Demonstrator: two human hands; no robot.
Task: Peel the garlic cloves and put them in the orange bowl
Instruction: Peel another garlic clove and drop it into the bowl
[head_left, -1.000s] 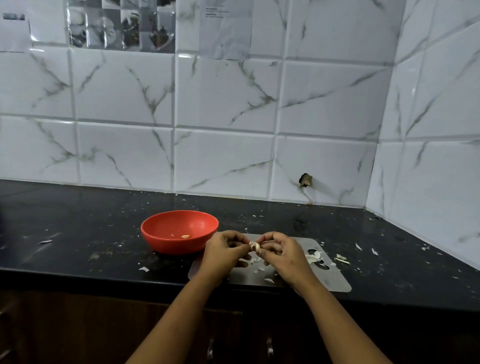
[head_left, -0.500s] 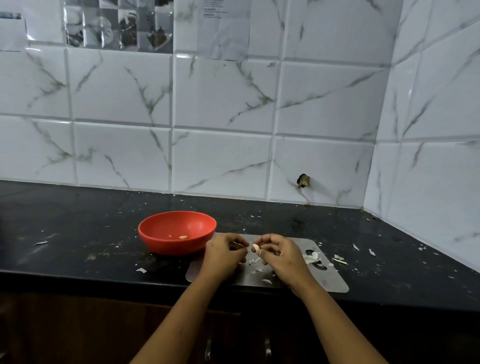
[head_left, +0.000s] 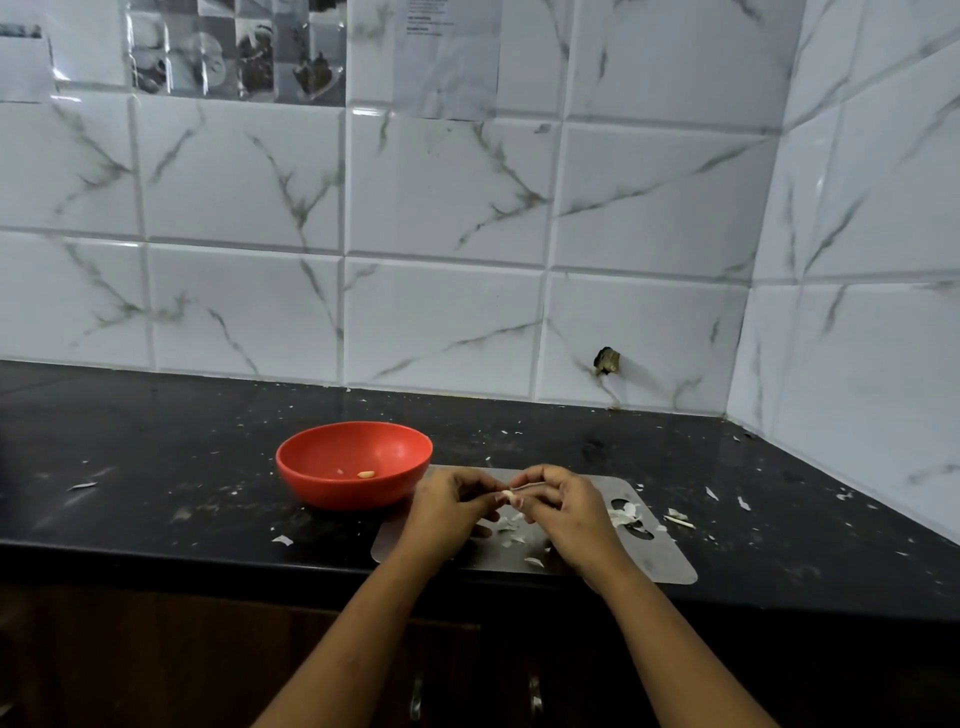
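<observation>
Small pale garlic clove (head_left: 508, 496) pinched aloft, 3 o'clock of upright round orange plastic bowl (head_left: 332, 493); peeled yellowish clove (head_left: 366, 474) inside.

Orange-red bowl (head_left: 343, 493); black counter (head_left: 156, 467), flecked white. White wall tiles (head_left: 441, 312), grey marble veining. Dull silver-grey board (head_left: 660, 561). White peel scraps (head_left: 623, 514). Off-white garlic clove (head_left: 508, 497). Dark brown cabinet (head_left: 156, 649) below.

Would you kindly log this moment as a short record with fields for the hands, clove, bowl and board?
left hand: pinches the garlic clove
right hand: pinches the same clove, above the metal board
orange bowl: on the counter, left of the board, one peeled clove inside
board: flat near the counter's front edge, skins scattered on it
</observation>
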